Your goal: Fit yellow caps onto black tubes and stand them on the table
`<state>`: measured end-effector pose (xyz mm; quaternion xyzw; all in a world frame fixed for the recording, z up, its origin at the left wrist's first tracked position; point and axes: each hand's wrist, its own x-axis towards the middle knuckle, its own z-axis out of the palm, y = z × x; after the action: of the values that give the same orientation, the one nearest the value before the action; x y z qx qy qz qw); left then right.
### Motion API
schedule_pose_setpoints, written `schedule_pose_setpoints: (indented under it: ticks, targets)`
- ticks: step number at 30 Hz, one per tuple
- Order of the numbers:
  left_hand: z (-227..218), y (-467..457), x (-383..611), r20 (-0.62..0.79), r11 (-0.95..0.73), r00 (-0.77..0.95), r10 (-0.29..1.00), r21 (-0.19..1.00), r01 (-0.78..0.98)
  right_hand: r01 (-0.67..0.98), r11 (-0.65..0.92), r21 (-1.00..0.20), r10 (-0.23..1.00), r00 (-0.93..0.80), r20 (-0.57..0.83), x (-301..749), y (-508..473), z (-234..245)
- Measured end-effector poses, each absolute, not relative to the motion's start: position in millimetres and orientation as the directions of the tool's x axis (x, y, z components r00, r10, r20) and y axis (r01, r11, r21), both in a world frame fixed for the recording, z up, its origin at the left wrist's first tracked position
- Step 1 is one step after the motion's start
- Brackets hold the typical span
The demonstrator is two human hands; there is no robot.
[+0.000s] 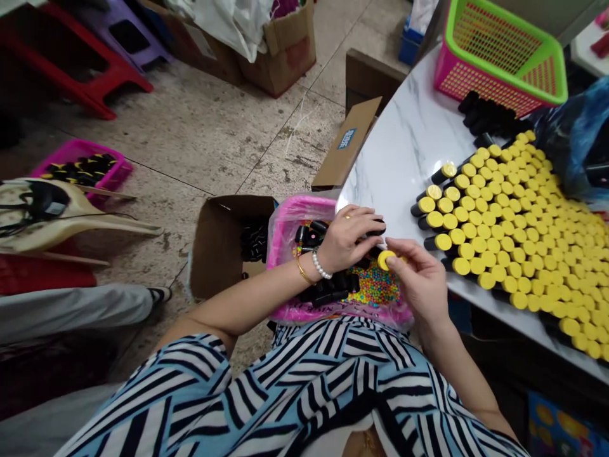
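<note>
Worktop (pixel 380 171): white, grey-veined, marble-look, curved edge. On it, black cylinders with yellow ends (pixel 514 228), packed in dense rows; loose black pieces (pixel 492 117) heaped by a pink-and-green basket (pixel 476 77). Floor (pixel 247 136): speckled, stained, dark joints; open cardboard box (pixel 214 247), red stool (pixel 114 70), purple stool (pixel 145 54) standing on it.

Glare whitens the tabletop (pixel 387 168) while the dim edges stretch

Worn: blue, white and black short-sleeved fabric top (pixel 304 381), stripes in angled blocks; black neckline trim (pixel 343 416). Left hand (pixel 349 238): slim gold-coloured ring (pixel 347 217); at wrist, white round-bead bracelet (pixel 320 265), thin gold-coloured bangle (pixel 302 271).
</note>
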<state>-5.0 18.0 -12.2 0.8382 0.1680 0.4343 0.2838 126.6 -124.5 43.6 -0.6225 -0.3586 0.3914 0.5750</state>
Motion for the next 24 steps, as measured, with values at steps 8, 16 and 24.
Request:
schedule_pose_setpoints:
  ticks: [8, 16, 24]
  targets:
    - [-10, 8, -10, 0.598, -0.669, 0.456, 0.659, 0.743, -0.008, 0.157, -0.065, -0.985, 0.866, 0.5, 0.023, 139, -63, 42]
    - [-10, 9, -11, 0.59, -0.653, 0.428, 0.685, 0.758, 0.0, 0.14, -0.087, -0.986, 0.867, 0.498, -0.006, 129, -60, 35]
    - [-7, 6, -8, 0.569, -0.621, 0.386, 0.727, 0.784, 0.014, 0.107, -0.223, -0.969, 0.883, 0.443, -0.155, 134, -54, 43]
